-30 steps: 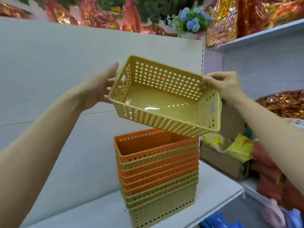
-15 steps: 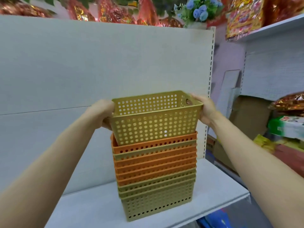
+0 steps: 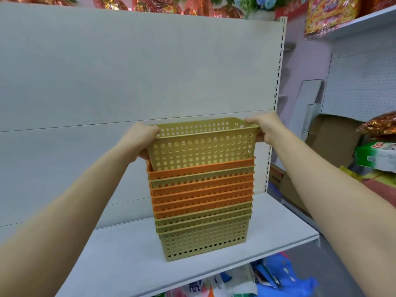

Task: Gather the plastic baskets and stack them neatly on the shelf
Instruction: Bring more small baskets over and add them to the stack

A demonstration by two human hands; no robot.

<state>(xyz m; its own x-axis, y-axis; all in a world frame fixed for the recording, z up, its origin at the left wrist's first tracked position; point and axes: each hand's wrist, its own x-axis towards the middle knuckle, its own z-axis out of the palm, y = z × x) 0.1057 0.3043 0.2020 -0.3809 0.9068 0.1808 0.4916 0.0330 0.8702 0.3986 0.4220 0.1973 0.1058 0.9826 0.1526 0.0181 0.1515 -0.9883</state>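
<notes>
Basket (image 3: 201,146) gripped by left hand (image 3: 140,139) and right hand (image 3: 264,128), above stack (image 3: 202,202), cardboard box (image 3: 334,142) beside

From my remote seat I see only two arms of the person; both are bare from the lower corners of the frame up to the wrists; no sleeve edge shows on either forearm. The left hand (image 3: 140,139) sits left of centre, the right hand (image 3: 266,130) right of centre; I see no glove, ring, watch or band on either of them; the fingers are mostly hidden, so I cannot tell anything about the nails; the rest of the body is outside the picture.
</notes>
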